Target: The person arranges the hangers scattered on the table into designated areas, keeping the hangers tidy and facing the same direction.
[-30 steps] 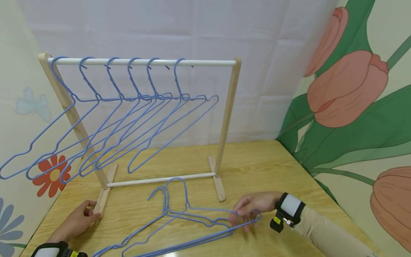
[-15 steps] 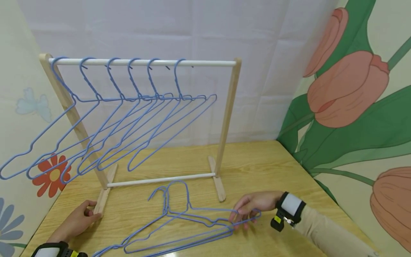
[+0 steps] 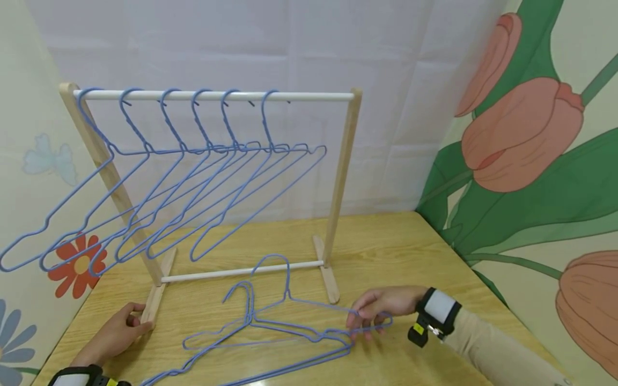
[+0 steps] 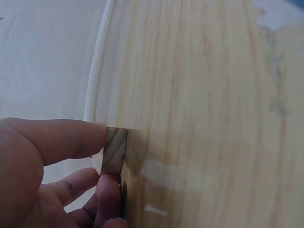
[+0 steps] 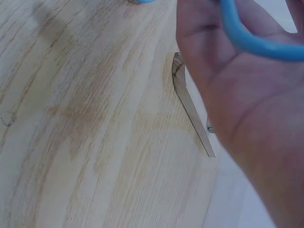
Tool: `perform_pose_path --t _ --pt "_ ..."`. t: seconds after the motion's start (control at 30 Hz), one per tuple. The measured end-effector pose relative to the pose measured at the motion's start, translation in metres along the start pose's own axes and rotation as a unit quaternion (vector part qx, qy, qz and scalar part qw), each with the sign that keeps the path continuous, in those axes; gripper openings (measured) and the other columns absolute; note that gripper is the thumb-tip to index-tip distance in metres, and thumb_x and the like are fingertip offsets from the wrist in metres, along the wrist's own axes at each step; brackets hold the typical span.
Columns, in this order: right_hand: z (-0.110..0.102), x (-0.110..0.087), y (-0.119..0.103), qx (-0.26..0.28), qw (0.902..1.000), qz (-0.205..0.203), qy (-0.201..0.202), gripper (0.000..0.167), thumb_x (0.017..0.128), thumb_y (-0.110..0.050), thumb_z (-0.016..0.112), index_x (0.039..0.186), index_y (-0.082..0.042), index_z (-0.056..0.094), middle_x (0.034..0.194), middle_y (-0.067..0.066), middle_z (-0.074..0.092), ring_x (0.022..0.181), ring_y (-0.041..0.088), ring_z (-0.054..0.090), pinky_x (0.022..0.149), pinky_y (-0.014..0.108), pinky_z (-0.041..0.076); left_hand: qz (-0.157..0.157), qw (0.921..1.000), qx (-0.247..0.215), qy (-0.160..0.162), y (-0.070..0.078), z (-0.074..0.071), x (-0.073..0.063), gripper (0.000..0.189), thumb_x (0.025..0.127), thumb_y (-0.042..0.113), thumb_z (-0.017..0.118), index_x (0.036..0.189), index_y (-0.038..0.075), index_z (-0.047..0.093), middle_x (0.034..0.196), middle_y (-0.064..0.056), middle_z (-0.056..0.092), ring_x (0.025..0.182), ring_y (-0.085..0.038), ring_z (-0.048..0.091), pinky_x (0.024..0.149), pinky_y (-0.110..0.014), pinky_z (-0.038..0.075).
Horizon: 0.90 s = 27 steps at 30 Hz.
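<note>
My right hand (image 3: 383, 304) pinches one end of a blue hanger (image 3: 288, 281), whose hook points up and away toward the rack. In the right wrist view, the bent end of that hanger (image 5: 256, 45) crosses the palm. Several more blue hangers (image 3: 285, 325) lie on the table just under and in front of it. At the left, my left hand (image 3: 116, 333) holds the near end of the wooden rack's left foot (image 3: 155, 301). The left wrist view has thumb and fingers on either side of this foot (image 4: 115, 151).
Several blue hangers (image 3: 178, 171) hang along the left and middle of the white top rail (image 3: 318, 96). The rack's right foot (image 3: 329, 281) stands a little beyond my right hand. Printed flower cloths flank the wooden table (image 3: 386, 252).
The hanger in my right hand has tilted up, its hook rising away from me and slightly right. Its far arm has swung off the other hangers. My left hand has stayed put.
</note>
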State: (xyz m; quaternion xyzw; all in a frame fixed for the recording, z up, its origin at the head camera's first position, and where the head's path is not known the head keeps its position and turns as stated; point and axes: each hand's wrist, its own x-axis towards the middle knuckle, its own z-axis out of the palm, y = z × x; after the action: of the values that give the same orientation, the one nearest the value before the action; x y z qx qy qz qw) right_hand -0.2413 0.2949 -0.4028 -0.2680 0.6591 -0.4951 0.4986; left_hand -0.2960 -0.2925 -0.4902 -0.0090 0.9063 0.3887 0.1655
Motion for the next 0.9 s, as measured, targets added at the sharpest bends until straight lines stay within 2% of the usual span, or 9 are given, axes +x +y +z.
perform_pose_path --t 0.13,0.23,0.37,0.47,0.57,0.73,0.9 --pt "0.0004 -0.0018 -0.0012 0.006 0.9995 -0.027 0.013 0.042 0.109 -0.016 0.042 0.127 0.022 0.044 0.131 0.02 0.063 0.099 0.015 0.065 0.076 0.026 0.049 0.003 1.0 0.0 0.0 -0.0003 0.0002 0.0 0.061 0.099 0.023 0.066 0.134 -0.017 0.036 0.093 -0.014 0.047 0.083 -0.026 0.048 0.07 -0.035 0.038" --pt "0.0011 -0.0032 -0.002 0.011 0.9989 -0.043 0.017 0.038 0.109 -0.014 0.041 0.125 0.02 0.045 0.135 0.025 0.059 0.101 0.016 0.065 0.077 0.027 0.05 0.006 1.0 0.001 0.0 0.0 0.0001 -0.0013 0.06 0.099 0.023 0.065 0.134 -0.017 0.036 0.093 -0.014 0.048 0.083 -0.026 0.048 0.07 -0.035 0.038" --pt "0.0014 -0.005 -0.0018 0.019 0.9981 -0.056 0.016 0.029 0.109 -0.013 0.039 0.122 -0.001 0.062 0.138 0.038 0.049 0.105 0.017 0.065 0.079 0.028 0.051 0.012 0.9999 0.002 0.0 0.0011 0.0003 -0.0037 0.059 0.1 0.022 0.065 0.133 -0.017 0.036 0.093 -0.015 0.047 0.083 -0.027 0.048 0.07 -0.035 0.038" --pt "0.0015 -0.0058 -0.0012 0.026 0.9977 -0.061 0.014 0.031 0.11 -0.013 0.038 0.123 -0.017 0.066 0.14 0.039 0.046 0.107 0.017 0.064 0.081 0.03 0.052 0.007 1.0 -0.001 0.0 0.0011 0.0006 -0.0032 0.059 0.1 0.022 0.065 0.133 -0.017 0.036 0.093 -0.015 0.047 0.084 -0.027 0.048 0.071 -0.036 0.038" --pt "0.0024 -0.006 -0.0009 0.032 0.997 -0.069 0.014 0.032 0.11 -0.013 0.037 0.123 -0.02 0.065 0.142 0.03 0.05 0.107 0.018 0.063 0.084 0.032 0.052 -0.002 1.0 -0.005 0.001 0.0011 0.0009 -0.0022 0.058 0.1 0.021 0.065 0.134 -0.016 0.036 0.093 -0.015 0.047 0.084 -0.028 0.048 0.071 -0.036 0.038" --pt "0.0047 -0.0036 -0.0018 0.028 0.995 -0.092 0.027 0.032 0.109 -0.012 0.035 0.121 -0.02 0.063 0.139 0.011 0.055 0.107 0.019 0.063 0.087 0.039 0.052 0.01 0.9999 -0.005 0.005 0.0016 0.0011 -0.0035 0.056 0.1 0.019 0.065 0.133 -0.017 0.036 0.093 -0.015 0.047 0.084 -0.027 0.048 0.07 -0.035 0.038" --pt "0.0083 -0.0022 -0.0063 0.025 0.9932 -0.099 0.056 0.027 0.11 -0.013 0.035 0.12 -0.018 0.059 0.14 0.007 0.053 0.108 0.018 0.061 0.089 0.042 0.052 0.011 0.9999 -0.001 0.004 0.002 0.0005 -0.003 0.057 0.099 0.02 0.065 0.133 -0.017 0.037 0.093 -0.015 0.048 0.083 -0.027 0.048 0.07 -0.035 0.038"
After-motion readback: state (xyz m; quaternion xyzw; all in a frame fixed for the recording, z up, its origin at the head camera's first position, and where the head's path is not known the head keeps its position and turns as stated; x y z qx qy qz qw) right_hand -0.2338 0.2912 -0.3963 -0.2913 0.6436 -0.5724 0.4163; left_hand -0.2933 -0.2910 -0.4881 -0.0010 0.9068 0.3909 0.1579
